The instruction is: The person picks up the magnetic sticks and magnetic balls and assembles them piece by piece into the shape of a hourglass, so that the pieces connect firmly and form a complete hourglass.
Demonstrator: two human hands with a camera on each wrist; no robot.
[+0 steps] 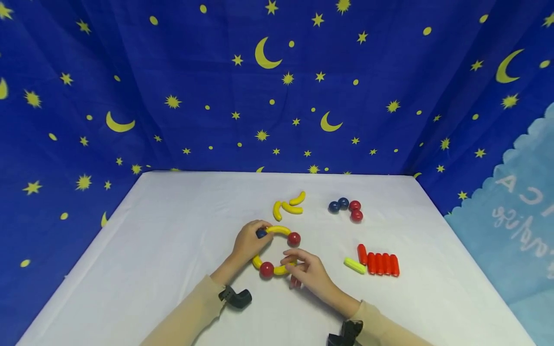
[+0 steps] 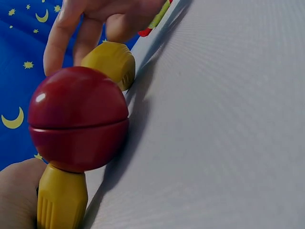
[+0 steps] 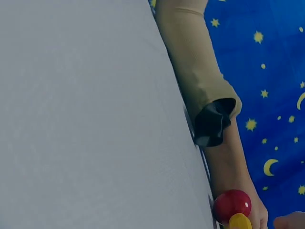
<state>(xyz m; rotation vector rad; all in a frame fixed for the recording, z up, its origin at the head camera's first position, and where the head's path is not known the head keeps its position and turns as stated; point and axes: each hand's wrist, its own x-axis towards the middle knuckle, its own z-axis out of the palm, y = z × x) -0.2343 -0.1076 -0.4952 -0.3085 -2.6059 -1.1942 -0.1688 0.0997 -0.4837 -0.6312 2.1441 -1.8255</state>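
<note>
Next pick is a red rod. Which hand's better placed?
Probably the right hand. It is nearer the red rods, while the left hand is farther off and holds a blue ball.

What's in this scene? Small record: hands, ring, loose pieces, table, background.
left hand: holds the ring at its blue ball
right hand: at the ring's right side; grip unclear
ring parts in sight: curved yellow sticks, two red balls, the blue ball
ring closed: cannot tell, right hand covers part
loose: three yellow sticks, two blue balls, two more red balls, five red sticks, one yellow-green stick
table: white
background: blue curtain, moons and stars
</note>
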